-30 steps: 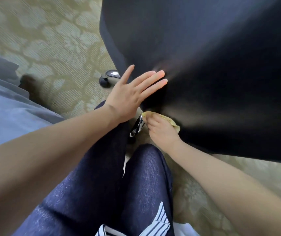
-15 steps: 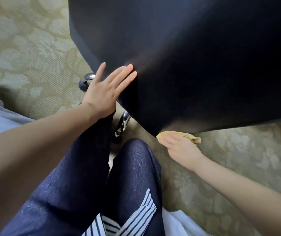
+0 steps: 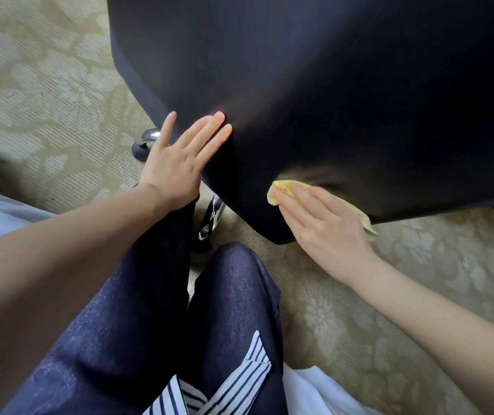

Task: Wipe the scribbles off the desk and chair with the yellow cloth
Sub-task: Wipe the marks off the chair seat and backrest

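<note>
Carpeted floor (image 3: 45, 85), chair (image 3: 329, 85) wipe underway.
My left hand (image 3: 180, 163) flat, bracing chair; my right hand (image 3: 320, 223) flat, pressing cloth (image 3: 278, 191) on its lower edge. No scribbles visible; desk unseen.

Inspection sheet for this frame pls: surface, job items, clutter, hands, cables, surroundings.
Surface: black chair, dark and smooth; no scribbles discernible; desk not in view.
Job's things: yellow cloth lies against the chair's lower edge, mostly under the right hand.
Clutter: nothing seen.
Grippers: left hand flat, fingers straight, resting on the chair's side edge; right hand presses the cloth to the chair with straight fingers.
Cables: nothing seen.
Surroundings: patterned beige carpet; chrome chair legs under the chair; the person's jeans and striped top in the foreground.
</note>
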A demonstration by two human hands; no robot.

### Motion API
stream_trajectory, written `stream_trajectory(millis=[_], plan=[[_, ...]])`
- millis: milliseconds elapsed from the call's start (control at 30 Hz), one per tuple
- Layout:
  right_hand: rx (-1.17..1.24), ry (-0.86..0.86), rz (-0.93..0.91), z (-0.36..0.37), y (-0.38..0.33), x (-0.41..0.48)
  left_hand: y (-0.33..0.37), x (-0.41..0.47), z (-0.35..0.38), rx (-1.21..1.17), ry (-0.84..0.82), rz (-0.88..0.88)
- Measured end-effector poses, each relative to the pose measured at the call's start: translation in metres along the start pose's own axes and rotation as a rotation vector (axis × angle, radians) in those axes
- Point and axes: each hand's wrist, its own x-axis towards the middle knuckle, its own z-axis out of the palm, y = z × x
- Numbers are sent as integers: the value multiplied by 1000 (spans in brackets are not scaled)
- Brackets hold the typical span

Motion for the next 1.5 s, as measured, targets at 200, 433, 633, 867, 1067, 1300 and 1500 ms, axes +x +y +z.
stream_trajectory(millis=[200, 433, 633, 867, 1067, 1300, 1500], plan=[[-18, -93, -98, 38, -24, 28, 2, 1, 3, 16, -9, 1], [-38, -362, -258, 59, -47, 37, -3, 1, 1, -5, 24, 31], [-7, -691, -454, 47, -46, 25, -8, -3, -13, -27, -22, 88], [159, -623, -167, 21, -23, -1, -20, -5, -53, 15, -98, 171], [341, 107, 183, -49, 21, 17, -16, 2, -109, 46, -41, 144], [139, 556, 268, -140, 81, 81, -17, -5, -161, -86, 111, 18], [14, 626, 218, -146, 96, 148, -41, -21, -189, -217, 134, -164]])
